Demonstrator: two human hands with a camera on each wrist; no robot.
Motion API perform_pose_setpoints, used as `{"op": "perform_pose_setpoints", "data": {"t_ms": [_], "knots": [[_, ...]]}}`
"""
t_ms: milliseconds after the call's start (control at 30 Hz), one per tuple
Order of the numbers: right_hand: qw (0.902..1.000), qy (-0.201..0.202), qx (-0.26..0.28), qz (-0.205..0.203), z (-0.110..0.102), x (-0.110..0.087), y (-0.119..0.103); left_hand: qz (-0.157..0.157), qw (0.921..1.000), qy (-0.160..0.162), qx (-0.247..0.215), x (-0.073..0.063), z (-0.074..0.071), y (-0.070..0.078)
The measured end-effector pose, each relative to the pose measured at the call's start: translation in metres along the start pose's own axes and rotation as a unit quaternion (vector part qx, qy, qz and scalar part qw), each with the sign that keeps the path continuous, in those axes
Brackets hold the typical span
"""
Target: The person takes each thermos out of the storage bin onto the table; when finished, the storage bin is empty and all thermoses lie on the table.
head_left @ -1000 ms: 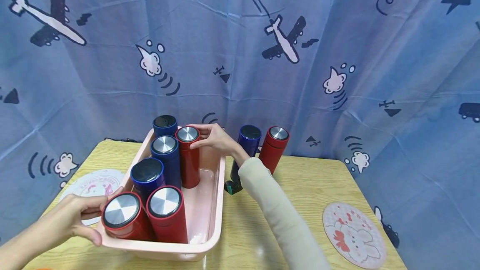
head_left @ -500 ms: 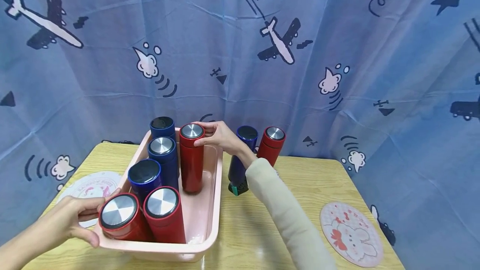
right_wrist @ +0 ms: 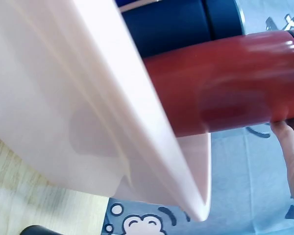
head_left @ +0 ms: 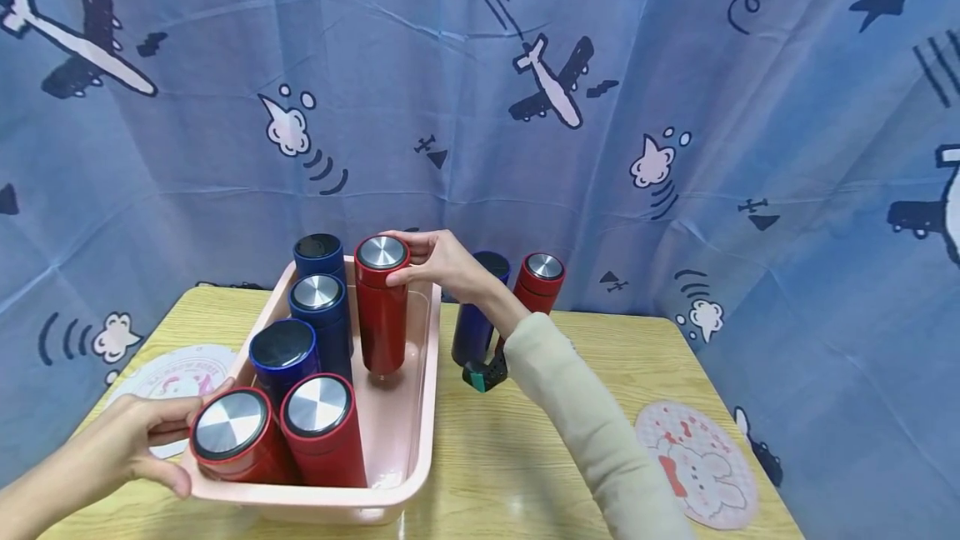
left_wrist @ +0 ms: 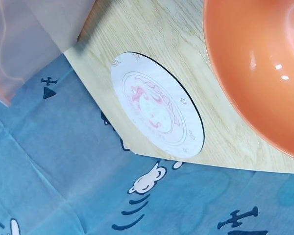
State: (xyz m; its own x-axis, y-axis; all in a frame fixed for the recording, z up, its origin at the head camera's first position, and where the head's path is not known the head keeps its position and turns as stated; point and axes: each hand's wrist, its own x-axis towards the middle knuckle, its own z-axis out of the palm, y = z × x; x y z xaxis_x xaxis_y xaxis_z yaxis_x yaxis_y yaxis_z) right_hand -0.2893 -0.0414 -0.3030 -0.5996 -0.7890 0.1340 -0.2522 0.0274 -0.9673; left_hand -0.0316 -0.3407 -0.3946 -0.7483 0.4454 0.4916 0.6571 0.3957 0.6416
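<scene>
My right hand (head_left: 450,269) holds a red thermos flask (head_left: 382,315) near its silver-topped lid, upright inside a pink bin (head_left: 431,382). The flask's base appears slightly above the bin floor. In the right wrist view, fingertips (right_wrist: 284,139) press the red flask (right_wrist: 225,83) beside a blue flask (right_wrist: 176,27). My left hand (head_left: 123,444) grips the bin's near left corner, thumb in front, other fingers partly hidden behind a tilted red flask (head_left: 232,432). Another red flask (head_left: 322,432) and several blue flasks (head_left: 322,315) line the bin's left side. The left wrist view shows no hand.
Behind my right forearm stand a blue flask (head_left: 472,332) and a red flask (head_left: 538,286). Round mats lie right (head_left: 697,465) and left (head_left: 176,373) on the wooden table (head_left: 540,440). An orange bowl (left_wrist: 259,73) shows in the left wrist view. A patterned curtain (head_left: 480,107) hangs behind.
My right hand has lifted the red flask and shifted it right, away from the blue flasks. The left hand keeps its place on the bin's corner. The head view has turned slightly right.
</scene>
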Motion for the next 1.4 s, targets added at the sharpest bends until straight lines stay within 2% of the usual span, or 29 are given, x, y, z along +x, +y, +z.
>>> {"op": "perform_pose_setpoints", "data": {"t_ms": [500,733,1400], "knots": [[0.9997,0.020,0.011,0.011,0.010,-0.007,-0.031,0.001,1.0000,0.001,-0.001,-0.002,-0.002,-0.001],[0.9990,0.035,0.026,0.014,0.014,-0.014,-0.046,0.003,0.9997,0.010,0.023,-0.002,-0.001,0.001],[0.9976,0.037,0.052,0.026,0.004,-0.034,-0.076,0.001,0.9999,0.002,0.014,-0.003,0.001,-0.001]]}}
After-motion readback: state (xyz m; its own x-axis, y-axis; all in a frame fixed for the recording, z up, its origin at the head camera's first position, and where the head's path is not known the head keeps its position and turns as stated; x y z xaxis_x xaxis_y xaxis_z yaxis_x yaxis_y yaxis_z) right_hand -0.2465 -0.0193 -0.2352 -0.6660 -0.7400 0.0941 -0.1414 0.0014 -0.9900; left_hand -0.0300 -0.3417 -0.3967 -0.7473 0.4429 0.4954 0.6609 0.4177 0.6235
